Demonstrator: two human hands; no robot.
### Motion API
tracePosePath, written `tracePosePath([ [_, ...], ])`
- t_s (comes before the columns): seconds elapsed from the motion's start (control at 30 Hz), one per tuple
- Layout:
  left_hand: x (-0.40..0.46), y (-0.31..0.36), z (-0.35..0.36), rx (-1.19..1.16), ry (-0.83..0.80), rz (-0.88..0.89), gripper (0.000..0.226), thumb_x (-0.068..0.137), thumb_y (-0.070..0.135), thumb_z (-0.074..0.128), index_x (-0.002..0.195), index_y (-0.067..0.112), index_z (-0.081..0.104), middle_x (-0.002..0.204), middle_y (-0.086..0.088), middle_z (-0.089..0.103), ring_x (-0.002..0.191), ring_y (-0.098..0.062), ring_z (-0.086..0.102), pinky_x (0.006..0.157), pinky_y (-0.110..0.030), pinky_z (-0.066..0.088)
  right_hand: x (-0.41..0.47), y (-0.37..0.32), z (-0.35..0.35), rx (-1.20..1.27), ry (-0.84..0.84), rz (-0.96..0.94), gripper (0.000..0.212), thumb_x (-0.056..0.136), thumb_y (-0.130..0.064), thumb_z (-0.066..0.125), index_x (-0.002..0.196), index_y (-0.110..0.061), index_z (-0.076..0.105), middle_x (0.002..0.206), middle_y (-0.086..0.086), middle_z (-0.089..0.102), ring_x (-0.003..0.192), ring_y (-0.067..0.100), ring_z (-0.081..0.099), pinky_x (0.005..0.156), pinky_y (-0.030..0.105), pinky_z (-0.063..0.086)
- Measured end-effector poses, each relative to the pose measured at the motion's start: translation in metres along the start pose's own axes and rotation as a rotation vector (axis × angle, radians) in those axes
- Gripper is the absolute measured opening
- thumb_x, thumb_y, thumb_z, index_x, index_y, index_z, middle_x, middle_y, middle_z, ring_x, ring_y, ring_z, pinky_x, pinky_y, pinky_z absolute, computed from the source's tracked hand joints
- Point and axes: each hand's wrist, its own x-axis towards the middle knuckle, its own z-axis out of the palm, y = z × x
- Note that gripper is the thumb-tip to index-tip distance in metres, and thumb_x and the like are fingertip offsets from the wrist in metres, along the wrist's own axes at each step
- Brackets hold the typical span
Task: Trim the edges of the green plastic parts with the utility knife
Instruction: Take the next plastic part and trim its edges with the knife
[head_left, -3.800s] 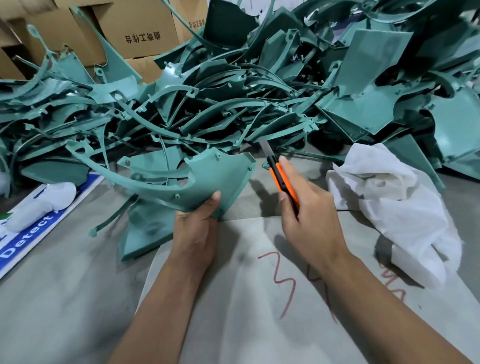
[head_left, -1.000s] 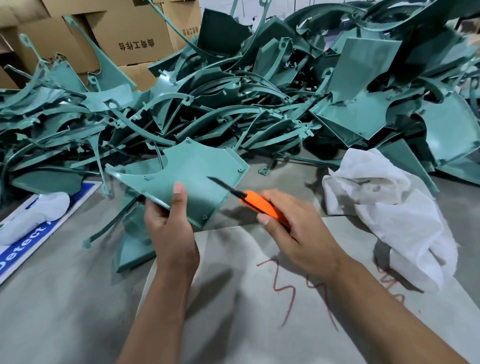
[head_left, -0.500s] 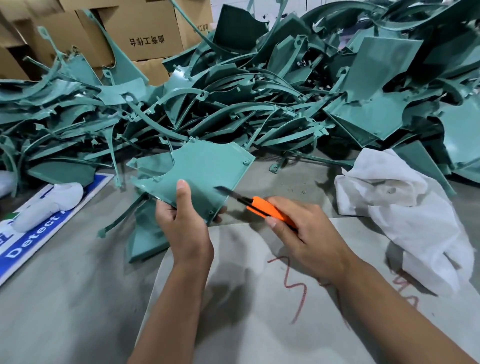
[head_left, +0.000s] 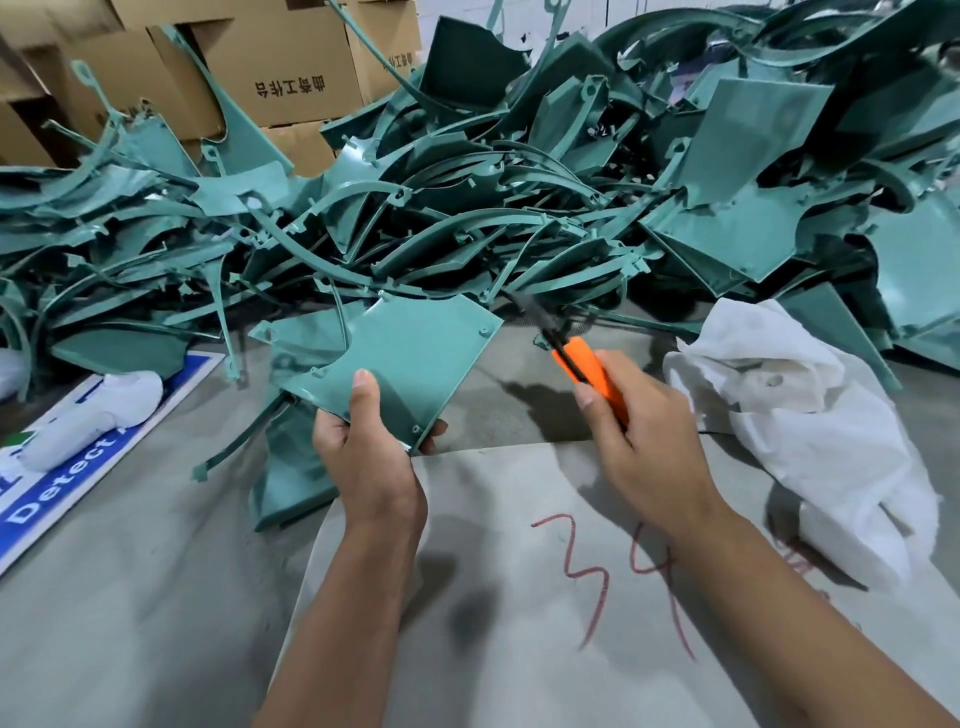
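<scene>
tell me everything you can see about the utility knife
The utility knife has a bright orange plastic-looking body with a black slider strip along it and a dark blade extended from its front end. The right hand grips the rear of the body, thumb along its side, so the butt is hidden. It is held in the air, tilted, blade pointing up and away toward the pile of green parts. The blade looks clear of the green plastic part held by the left hand.

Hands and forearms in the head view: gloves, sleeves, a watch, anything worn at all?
Nothing worn that the view shows. The left hand and right hand are bare: no gloves, rings or tape visible. Both forearms are uncovered from the wrist down to the frame's bottom edge, with no sleeve, cuff, watch or wristband in sight. Fingernails are short and unpainted. Anything above the forearms is out of frame.
</scene>
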Motion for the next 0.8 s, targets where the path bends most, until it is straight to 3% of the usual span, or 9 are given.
tracePosePath([
  [0.1,0.002,-0.002,0.002,0.006,0.072,-0.058,0.018,0.100,0.022,0.061,0.089,0.027,0.074,0.092,0.006,0.078,0.082,-0.013,0.074,0.077,-0.043,0.062,-0.007,-0.015,0.006,0.061,-0.132,-0.171,0.021,0.106,-0.022,0.056,0.127,-0.021,0.060,0.095,-0.025,0.056,0.083,-0.005,0.053,0.075,0.018,0.041],
  [0.23,-0.001,0.001,0.010,-0.034,0.137,-0.080,0.011,0.099,0.015,0.064,0.091,0.019,0.071,0.091,0.002,0.079,0.090,-0.020,0.074,0.090,-0.047,0.061,-0.011,-0.022,0.013,0.055,-0.311,-0.240,0.024,0.108,-0.030,0.052,0.131,-0.030,0.057,0.109,-0.025,0.059,0.094,0.003,0.057,0.080,0.033,0.050],
  [0.33,-0.002,0.002,0.022,-0.047,0.145,-0.092,0.009,0.098,0.013,0.064,0.092,0.017,0.068,0.090,0.001,0.079,0.088,-0.019,0.074,0.094,-0.051,0.059,-0.009,-0.020,0.010,0.098,-0.310,-0.248,0.024,0.108,-0.030,0.052,0.131,-0.031,0.056,0.106,-0.034,0.052,0.094,-0.009,0.051,0.082,0.024,0.045],
  [0.5,-0.002,0.004,0.040,-0.100,0.111,-0.089,0.007,0.100,0.009,0.058,0.100,0.013,0.063,0.090,-0.003,0.077,0.084,-0.021,0.074,0.087,-0.048,0.061,-0.011,-0.018,0.010,0.115,-0.335,-0.231,0.021,0.108,-0.030,0.051,0.129,-0.029,0.057,0.103,-0.023,0.058,0.090,0.003,0.056,0.079,0.034,0.049],
  [0.6,-0.003,0.005,0.041,-0.106,0.125,-0.092,0.007,0.100,0.009,0.059,0.098,0.014,0.062,0.097,-0.007,0.074,0.091,-0.025,0.072,0.096,-0.059,0.055,-0.009,-0.013,0.012,0.114,-0.273,-0.176,0.021,0.108,-0.031,0.051,0.128,-0.027,0.058,0.098,-0.025,0.055,0.087,-0.002,0.052,0.076,0.028,0.045],
  [0.8,-0.010,0.007,0.045,-0.110,0.152,-0.126,0.010,0.100,0.011,0.060,0.094,0.019,0.061,0.101,-0.005,0.074,0.105,-0.032,0.072,0.100,-0.062,0.052,-0.006,-0.009,0.009,0.142,-0.202,-0.117,0.016,0.108,-0.028,0.052,0.123,-0.025,0.059,0.084,-0.015,0.053,0.077,0.013,0.054,0.069,0.035,0.044],
])
